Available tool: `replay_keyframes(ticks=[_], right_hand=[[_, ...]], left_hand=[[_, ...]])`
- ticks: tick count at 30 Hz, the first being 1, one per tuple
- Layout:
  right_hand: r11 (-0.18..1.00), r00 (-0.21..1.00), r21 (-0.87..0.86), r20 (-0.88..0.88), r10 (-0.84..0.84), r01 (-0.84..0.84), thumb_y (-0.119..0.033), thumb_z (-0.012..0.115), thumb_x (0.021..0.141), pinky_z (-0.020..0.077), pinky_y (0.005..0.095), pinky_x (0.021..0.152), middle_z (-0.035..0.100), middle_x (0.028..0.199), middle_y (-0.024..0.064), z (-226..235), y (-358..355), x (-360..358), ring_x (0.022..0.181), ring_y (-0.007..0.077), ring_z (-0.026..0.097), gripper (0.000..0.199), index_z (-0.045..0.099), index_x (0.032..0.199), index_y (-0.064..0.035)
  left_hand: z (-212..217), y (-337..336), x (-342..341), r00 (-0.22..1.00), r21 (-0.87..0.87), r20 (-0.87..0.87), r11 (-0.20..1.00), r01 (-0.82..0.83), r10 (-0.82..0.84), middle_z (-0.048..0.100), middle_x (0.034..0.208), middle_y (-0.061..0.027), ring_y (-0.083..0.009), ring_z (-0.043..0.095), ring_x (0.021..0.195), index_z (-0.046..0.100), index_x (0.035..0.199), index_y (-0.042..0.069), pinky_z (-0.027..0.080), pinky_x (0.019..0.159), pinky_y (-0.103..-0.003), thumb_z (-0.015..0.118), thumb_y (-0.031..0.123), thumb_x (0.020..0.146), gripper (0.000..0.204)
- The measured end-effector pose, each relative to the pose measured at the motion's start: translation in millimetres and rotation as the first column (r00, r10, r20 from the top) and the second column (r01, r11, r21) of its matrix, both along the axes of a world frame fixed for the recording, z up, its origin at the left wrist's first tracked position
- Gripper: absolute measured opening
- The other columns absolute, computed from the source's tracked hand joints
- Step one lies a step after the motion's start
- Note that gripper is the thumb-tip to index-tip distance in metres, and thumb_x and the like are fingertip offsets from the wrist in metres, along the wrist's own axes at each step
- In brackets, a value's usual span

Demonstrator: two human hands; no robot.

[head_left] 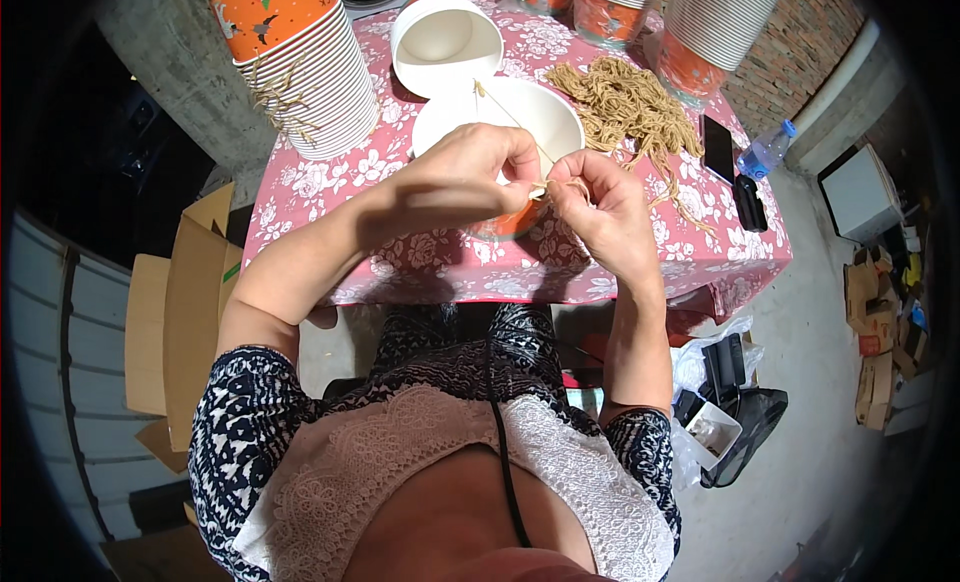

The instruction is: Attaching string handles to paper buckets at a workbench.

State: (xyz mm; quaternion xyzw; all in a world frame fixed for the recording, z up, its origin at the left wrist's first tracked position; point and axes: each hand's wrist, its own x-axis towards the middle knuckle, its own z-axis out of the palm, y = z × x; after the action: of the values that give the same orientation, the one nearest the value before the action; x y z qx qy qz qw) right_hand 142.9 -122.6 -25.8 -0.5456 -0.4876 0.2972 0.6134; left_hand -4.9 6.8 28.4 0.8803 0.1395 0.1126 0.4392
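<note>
Head view: both hands, left hand [470, 172] and right hand [600, 207], have fingers pinched shut on a tan cord [505, 107] at a paper bucket [515, 117] on the floral-clothed worktop [400, 252]; concrete floor [830, 422], brick wall [810, 32] beyond.
</note>
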Motion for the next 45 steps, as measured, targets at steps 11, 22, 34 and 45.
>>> replay_keyframes(ticks=[11,22,34,45], right_hand=[[0.994,0.998,0.109,-0.065,-0.005,0.012,-0.002,0.062,0.089,0.0310,0.0187,0.051,0.048,0.067,-0.0088,-12,2,-6,0.060,-0.0004,0.040,0.003,0.060,0.089,-0.0013],[0.986,0.983,0.167,-0.181,0.036,-0.005,-0.003,0.061,0.093,0.0295,0.0170,0.049,0.052,0.068,-0.0086,-16,1,-11,0.057,-0.0018,0.040,0.003,0.061,0.094,-0.0006],[0.975,0.970,0.221,-0.239,0.040,0.014,-0.002,0.061,0.094,0.0293,0.0155,0.050,0.052,0.070,-0.0094,-19,3,-18,0.058,-0.0026,0.040,0.004,0.062,0.097,0.0005],[0.952,0.977,0.267,-0.193,-0.096,0.146,0.000,0.065,0.091,0.0338,0.0153,0.056,0.056,0.073,-0.0077,-23,5,-24,0.064,-0.0014,0.045,0.008,0.065,0.099,0.0015]], left_hand=[[1,10,-7,0.994,0.106,-0.091,0.992,0.073,-0.063,0.060,0.074,-0.0073,-0.0127,0.055,0.070,0.059,0.082,-0.002,0.046,0.064,-0.029,0.055,0.005,0.079,0.008],[0,3,-1,0.999,0.258,0.004,0.965,-0.046,0.046,0.066,0.074,-0.0134,-0.0236,0.059,0.075,0.064,0.078,0.000,0.047,0.077,-0.037,0.066,0.011,0.081,0.012],[0,-2,1,0.995,0.165,0.003,0.982,-0.094,0.095,0.065,0.075,-0.0106,-0.0199,0.059,0.079,0.065,0.079,-0.001,0.047,0.077,-0.035,0.064,0.009,0.081,0.010],[0,-7,-2,0.997,-0.066,0.001,0.995,-0.078,0.078,0.064,0.080,-0.0024,-0.0064,0.055,0.074,0.065,0.088,-0.003,0.045,0.064,-0.023,0.061,0.006,0.087,0.010]])
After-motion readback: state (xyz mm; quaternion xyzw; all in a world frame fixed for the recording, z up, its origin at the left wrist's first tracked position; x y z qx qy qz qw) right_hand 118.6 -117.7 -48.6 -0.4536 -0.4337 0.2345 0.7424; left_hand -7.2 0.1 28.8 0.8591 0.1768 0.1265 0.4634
